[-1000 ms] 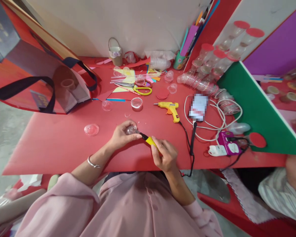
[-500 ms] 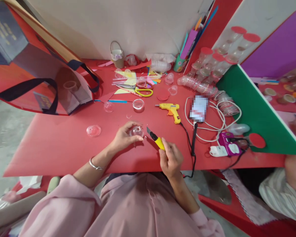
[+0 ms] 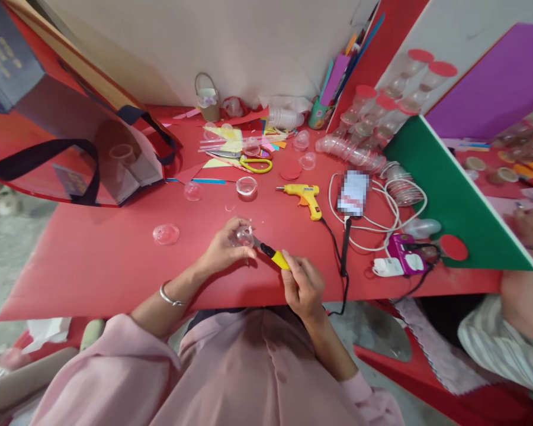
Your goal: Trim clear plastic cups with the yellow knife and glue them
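Observation:
My left hand [image 3: 224, 247] is closed around a small clear plastic cup [image 3: 243, 236], held just above the red table [image 3: 93, 260]. My right hand [image 3: 304, 285] grips a yellow-handled utility knife [image 3: 273, 254], whose blade tip touches the cup's right side. A silver bangle [image 3: 169, 294] sits on my left wrist. Both pink sleeves fill the bottom of the view.
A yellow glue gun [image 3: 305, 195], a phone with white cables [image 3: 354, 192], yellow scissors [image 3: 253, 163], loose clear cups [image 3: 166, 234] and paper scraps lie beyond my hands. A red bag [image 3: 71, 154] stands at the left, a green board [image 3: 453, 195] at the right. Another person's arm [image 3: 522, 296] is at the right edge.
Half a second ago the knife was drawn back from the cup with its blade free. Now the blade is against the cup again, and the view has shifted slightly.

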### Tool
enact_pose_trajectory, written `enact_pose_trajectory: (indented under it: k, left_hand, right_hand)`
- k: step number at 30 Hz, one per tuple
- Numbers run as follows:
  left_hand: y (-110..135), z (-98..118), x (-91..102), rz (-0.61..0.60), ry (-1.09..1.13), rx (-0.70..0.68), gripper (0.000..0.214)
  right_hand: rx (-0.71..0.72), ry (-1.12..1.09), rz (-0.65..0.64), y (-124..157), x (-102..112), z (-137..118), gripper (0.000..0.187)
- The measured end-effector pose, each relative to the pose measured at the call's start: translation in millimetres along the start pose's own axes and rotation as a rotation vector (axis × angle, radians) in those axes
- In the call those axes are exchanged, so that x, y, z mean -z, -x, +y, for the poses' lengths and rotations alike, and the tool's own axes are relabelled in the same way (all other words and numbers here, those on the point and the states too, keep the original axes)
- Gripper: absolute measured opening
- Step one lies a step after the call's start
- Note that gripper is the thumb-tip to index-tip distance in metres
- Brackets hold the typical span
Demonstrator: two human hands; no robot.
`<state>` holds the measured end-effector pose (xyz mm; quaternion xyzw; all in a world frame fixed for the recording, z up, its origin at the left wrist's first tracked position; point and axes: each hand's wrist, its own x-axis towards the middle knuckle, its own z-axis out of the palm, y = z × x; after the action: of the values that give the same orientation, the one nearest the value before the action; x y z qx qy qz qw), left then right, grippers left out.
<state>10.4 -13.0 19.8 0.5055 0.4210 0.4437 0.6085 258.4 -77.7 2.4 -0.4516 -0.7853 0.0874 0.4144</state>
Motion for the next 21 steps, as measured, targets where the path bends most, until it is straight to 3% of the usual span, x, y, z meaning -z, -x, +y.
enact_pose_trajectory:
  k: [10,21]
  left_hand:
    - [-2.5,1.4,1.5,0.1,-0.42,-0.245,0.062]
    - [-3.3,2.7,0.3,0.123,-0.503,-0.298,0.055]
  right_hand:
    - [-0.023,0.022,-0.007,-1.0,-0.2,-2.0,0.048]
    - [-0.012,0.055,0.005,0.3,0.2,-2.3,0.052]
